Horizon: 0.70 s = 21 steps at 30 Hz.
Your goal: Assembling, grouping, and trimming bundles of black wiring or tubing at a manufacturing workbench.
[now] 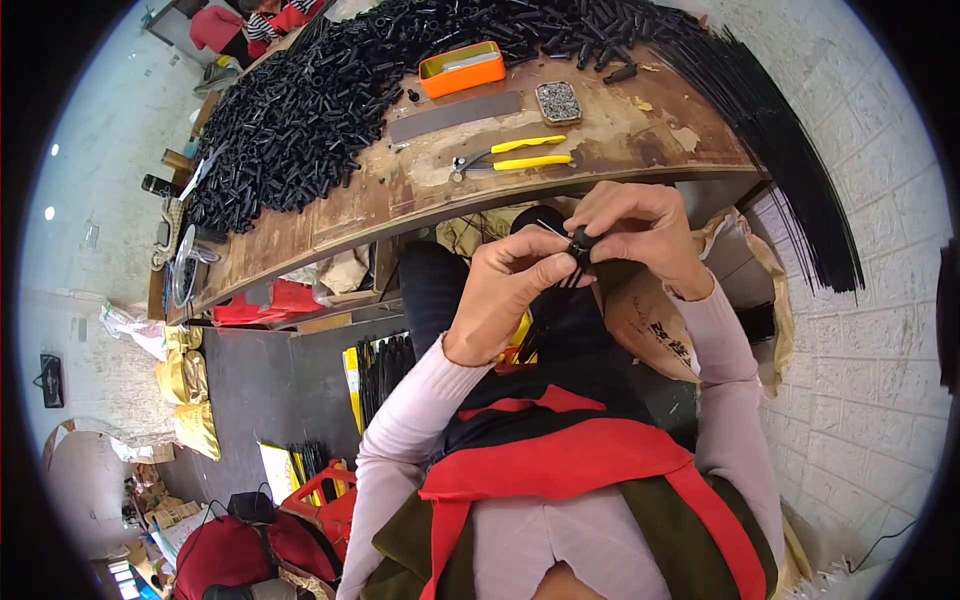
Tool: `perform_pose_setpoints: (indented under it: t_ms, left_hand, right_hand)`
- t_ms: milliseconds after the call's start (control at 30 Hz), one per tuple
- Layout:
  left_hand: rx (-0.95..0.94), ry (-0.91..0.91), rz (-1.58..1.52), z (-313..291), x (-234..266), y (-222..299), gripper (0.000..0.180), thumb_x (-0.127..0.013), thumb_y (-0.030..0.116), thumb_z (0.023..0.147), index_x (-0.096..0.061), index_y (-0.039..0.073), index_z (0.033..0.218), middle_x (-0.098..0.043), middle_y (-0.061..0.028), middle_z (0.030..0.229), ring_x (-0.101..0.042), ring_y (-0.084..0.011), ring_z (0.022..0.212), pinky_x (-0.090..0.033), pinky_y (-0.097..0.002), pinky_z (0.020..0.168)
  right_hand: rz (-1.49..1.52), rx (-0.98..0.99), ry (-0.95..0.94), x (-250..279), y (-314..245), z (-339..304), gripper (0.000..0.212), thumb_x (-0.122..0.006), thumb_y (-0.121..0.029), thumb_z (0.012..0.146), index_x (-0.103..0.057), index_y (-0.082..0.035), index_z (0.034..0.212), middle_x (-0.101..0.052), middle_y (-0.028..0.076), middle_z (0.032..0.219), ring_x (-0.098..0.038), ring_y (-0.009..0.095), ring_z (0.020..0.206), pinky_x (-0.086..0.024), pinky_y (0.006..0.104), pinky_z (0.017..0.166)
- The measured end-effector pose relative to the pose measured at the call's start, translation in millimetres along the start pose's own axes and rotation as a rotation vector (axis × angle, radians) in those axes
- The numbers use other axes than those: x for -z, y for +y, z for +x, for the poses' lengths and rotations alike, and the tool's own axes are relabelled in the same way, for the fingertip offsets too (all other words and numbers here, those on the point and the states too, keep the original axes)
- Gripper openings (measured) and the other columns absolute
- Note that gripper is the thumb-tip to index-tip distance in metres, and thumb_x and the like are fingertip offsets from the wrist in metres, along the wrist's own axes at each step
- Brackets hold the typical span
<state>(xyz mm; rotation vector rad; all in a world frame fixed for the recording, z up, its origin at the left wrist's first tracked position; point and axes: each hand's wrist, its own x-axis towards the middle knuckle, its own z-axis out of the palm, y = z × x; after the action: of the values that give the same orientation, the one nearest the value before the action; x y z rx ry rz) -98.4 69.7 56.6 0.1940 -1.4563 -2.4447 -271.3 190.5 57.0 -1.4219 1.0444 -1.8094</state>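
Note:
Both my hands are raised in front of the table's near edge, over my lap. My left hand (500, 288) pinches a cluster of thin black rods between thumb and fingers. My right hand (648, 235) closes on a small round black part (582, 242) where the rods meet, and its fingertips almost touch those of the left. The fingers cover much of this piece, so how the rods sit in it cannot be made out. Nearest on the table lie yellow-handled end-cutting pliers (530, 154). Beyond them sits a small clear tray (558, 103) of tiny metal bits.
A large heap of black tubular parts (300, 125) covers the left and far side of the wooden table (640, 140). An orange box (462, 72) and a flat grey strip (455, 117) lie mid-table. Long black rods (790, 140) overhang the right end. A person (275, 22) sits far left.

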Motion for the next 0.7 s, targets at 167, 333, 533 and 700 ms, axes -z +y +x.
perform_pose_setpoints:
  t_ms: [167,333,533,700]
  left_hand:
    - [-0.006,0.123,0.104,-2,-11,3,0.012,-0.068,0.006,0.090,-0.064,-0.003,0.097,-0.065,-0.0072,0.088,-0.065,-0.0165,0.083,-0.057,-0.0341,0.081]
    - [0.169,-0.018,-0.134,4,12,-1,0.015,-0.071,0.006,0.088,-0.063,-0.002,0.097,-0.067,-0.0077,0.086,-0.065,-0.0147,0.079,-0.053,-0.0265,0.075]
    - [-0.348,0.406,0.656,-9,0,5,0.016,-0.074,0.004,0.085,-0.063,-0.001,0.095,-0.069,-0.0061,0.088,-0.066,-0.0115,0.078,-0.053,-0.0252,0.072]
    - [-0.330,0.348,0.387,-28,34,42,0.032,-0.076,0.000,0.082,-0.059,0.000,0.109,-0.068,-0.0051,0.095,-0.064,-0.0091,0.085,-0.053,-0.0228,0.076]
  right_hand:
    - [0.007,0.002,0.041,-4,0,-2,0.023,-0.076,0.010,0.072,-0.070,0.002,0.092,-0.069,0.016,0.098,-0.066,0.020,0.091,-0.053,0.0290,0.081]
    - [0.074,0.193,-0.032,-7,14,2,0.021,-0.077,0.010,0.071,-0.071,0.002,0.090,-0.070,0.017,0.097,-0.066,0.022,0.092,-0.053,0.0298,0.080]
    - [-0.176,0.146,0.317,-58,12,17,0.022,-0.071,0.012,0.073,-0.067,0.002,0.092,-0.068,0.015,0.101,-0.063,0.025,0.097,-0.051,0.0349,0.086]
    - [0.372,0.053,0.469,-102,24,40,0.038,-0.074,0.003,0.077,-0.060,0.003,0.113,-0.066,0.010,0.100,-0.063,0.022,0.099,-0.051,0.0319,0.088]
